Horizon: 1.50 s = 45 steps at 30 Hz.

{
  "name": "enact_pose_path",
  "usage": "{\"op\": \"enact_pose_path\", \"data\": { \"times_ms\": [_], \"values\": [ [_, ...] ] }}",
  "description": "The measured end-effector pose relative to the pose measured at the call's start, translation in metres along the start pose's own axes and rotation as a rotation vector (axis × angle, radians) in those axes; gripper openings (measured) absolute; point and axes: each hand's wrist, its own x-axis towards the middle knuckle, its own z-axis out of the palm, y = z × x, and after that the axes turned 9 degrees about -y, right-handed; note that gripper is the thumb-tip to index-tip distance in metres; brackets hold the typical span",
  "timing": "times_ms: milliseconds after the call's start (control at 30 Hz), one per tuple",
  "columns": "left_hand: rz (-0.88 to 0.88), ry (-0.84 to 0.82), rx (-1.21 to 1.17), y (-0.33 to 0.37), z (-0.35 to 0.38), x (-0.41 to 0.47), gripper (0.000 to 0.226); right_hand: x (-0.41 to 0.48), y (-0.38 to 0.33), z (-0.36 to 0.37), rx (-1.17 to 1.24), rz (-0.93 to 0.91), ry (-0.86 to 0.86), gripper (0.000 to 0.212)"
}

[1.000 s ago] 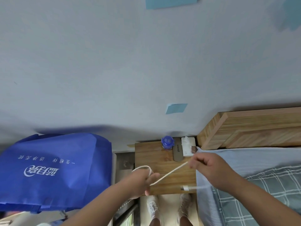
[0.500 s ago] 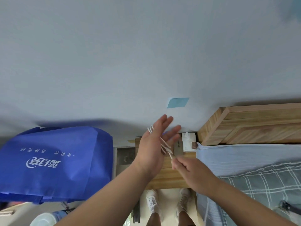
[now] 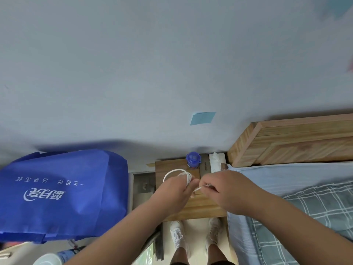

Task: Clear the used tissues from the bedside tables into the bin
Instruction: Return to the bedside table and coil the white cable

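Over the wooden bedside table (image 3: pixel 168 167) both my hands work a thin white cable (image 3: pixel 172 172). My left hand (image 3: pixel 174 190) has the cable looped around its fingers and grips the coil. My right hand (image 3: pixel 227 190) pinches the cable's loose end close beside the left hand. A white tissue pack (image 3: pixel 216 161) with a tissue sticking up stands at the table's back right corner, against the wall. No loose used tissue or bin is visible.
A blue-capped bottle (image 3: pixel 193 159) and a grey flat device (image 3: pixel 205 166) stand at the back of the table. A large blue bag (image 3: pixel 63 192) lies to the left. The bed (image 3: pixel 305 197) with checked cover and wooden headboard (image 3: pixel 292 142) is on the right.
My left hand, raised with fingers spread half a second ago, has come down over the table and closed on the coil. My right hand has wound more cable and now holds its end.
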Motion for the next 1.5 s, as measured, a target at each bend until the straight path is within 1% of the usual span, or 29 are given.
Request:
{"op": "enact_pose_path", "data": {
  "times_ms": [67, 100, 133, 167, 233, 300, 333, 400, 433, 533, 600, 633, 667, 700, 733, 800, 833, 900, 967, 1000, 1067, 1100, 1167, 1233, 1267, 1300, 1367, 1433, 1500],
  "values": [
    [-0.034, -0.1, -0.315, 0.009, 0.001, -0.007, 0.076, 0.004, 0.0, -0.009, -0.031, -0.024, 0.021, 0.023],
    [-0.05, -0.182, -0.487, 0.012, 0.0, -0.01, 0.085, 0.006, 0.001, -0.013, -0.03, -0.02, 0.036, 0.025],
    [-0.05, -0.268, -0.646, 0.015, 0.0, -0.013, 0.088, 0.008, 0.003, -0.016, -0.016, -0.009, 0.052, 0.028],
    [-0.025, -0.338, -0.797, 0.017, 0.0, -0.015, 0.084, 0.01, 0.006, -0.018, 0.026, -0.001, 0.071, 0.032],
    [0.074, -0.398, -1.091, 0.021, -0.006, -0.019, 0.062, 0.012, 0.01, -0.014, 0.196, -0.009, 0.129, 0.044],
    [0.145, -0.407, -1.305, 0.028, -0.015, -0.02, 0.04, 0.011, 0.011, -0.004, 0.4, -0.023, 0.159, 0.058],
    [0.163, -0.427, -1.393, 0.034, -0.02, -0.021, 0.035, 0.011, 0.008, 0.004, 0.496, -0.015, 0.141, 0.058],
    [0.201, -0.439, -1.542, 0.045, -0.027, -0.02, 0.031, 0.011, 0.001, 0.023, 0.709, 0.017, 0.102, 0.037],
    [0.209, -0.408, -1.615, 0.049, -0.029, -0.02, 0.032, 0.011, -0.005, 0.033, 0.774, 0.029, 0.096, 0.03],
    [0.229, -0.227, -1.826, 0.055, -0.035, -0.015, 0.034, 0.005, -0.021, 0.06, 0.819, 0.079, 0.061, 0.034],
    [0.232, -0.069, -1.805, 0.053, -0.036, -0.011, 0.033, -0.001, -0.024, 0.069, 0.84, 0.112, 0.032, 0.034],
    [0.227, 0.002, -1.725, 0.05, -0.034, -0.009, 0.031, -0.004, -0.025, 0.069, 0.838, 0.126, 0.021, 0.033],
    [0.22, 0.062, -1.587, 0.047, -0.03, -0.008, 0.028, -0.006, -0.027, 0.065, 0.834, 0.141, 0.007, 0.031],
    [0.211, 0.117, -1.382, 0.043, -0.025, -0.008, 0.025, -0.008, -0.028, 0.059, 0.826, 0.154, -0.019, 0.031],
    [0.205, 0.161, -1.119, 0.037, -0.019, -0.009, 0.026, -0.01, -0.03, 0.052, 0.805, 0.167, -0.063, 0.031],
    [0.2, 0.178, -0.618, 0.026, -0.008, -0.01, 0.029, -0.016, -0.032, 0.037, 0.69, 0.181, -0.167, 0.033],
    [0.186, 0.153, -0.47, 0.021, -0.004, -0.011, 0.027, -0.019, -0.032, 0.03, 0.625, 0.178, -0.198, 0.033],
    [0.158, 0.053, -0.341, 0.016, 0.001, -0.014, 0.027, -0.025, -0.031, 0.015, 0.482, 0.158, -0.196, 0.032],
    [0.133, -0.066, -0.334, 0.015, 0.005, -0.019, 0.048, -0.028, -0.027, 0.002, 0.287, 0.133, -0.124, 0.03],
    [0.105, -0.113, -0.372, 0.016, 0.007, -0.021, 0.06, -0.028, -0.025, -0.003, 0.194, 0.123, -0.064, 0.031],
    [0.039, -0.183, -0.495, 0.02, 0.008, -0.023, 0.08, -0.026, -0.019, -0.008, 0.131, 0.111, 0.047, 0.042],
    [0.023, -0.223, -0.583, 0.022, 0.008, -0.024, 0.085, -0.023, -0.018, -0.008, 0.184, 0.106, 0.089, 0.045],
    [0.031, -0.316, -0.838, 0.028, 0.009, -0.024, 0.091, -0.019, -0.016, -0.003, 0.44, 0.098, 0.127, 0.04],
    [0.065, -0.41, -1.088, 0.031, 0.009, -0.024, 0.09, -0.015, -0.017, 0.006, 0.829, 0.075, 0.063, 0.032],
    [0.085, -0.447, -1.165, 0.033, 0.009, -0.023, 0.089, -0.013, -0.017, 0.01, 1.019, 0.055, 0.011, 0.031],
    [0.101, -0.476, -1.22, 0.033, 0.008, -0.022, 0.089, -0.013, -0.018, 0.013, 1.154, 0.045, -0.027, 0.029],
    [0.103, -0.497, -1.29, 0.032, 0.007, -0.02, 0.088, -0.015, -0.022, 0.015, 1.211, 0.054, -0.013, 0.018],
    [0.07, -0.457, -1.274, 0.03, 0.007, -0.019, 0.083, -0.016, -0.023, 0.016, 1.18, 0.077, 0.014, 0.021],
    [0.026, -0.371, -1.166, 0.028, 0.008, -0.019, 0.074, -0.016, -0.023, 0.017, 1.128, 0.084, 0.043, 0.029]
  ]
}}
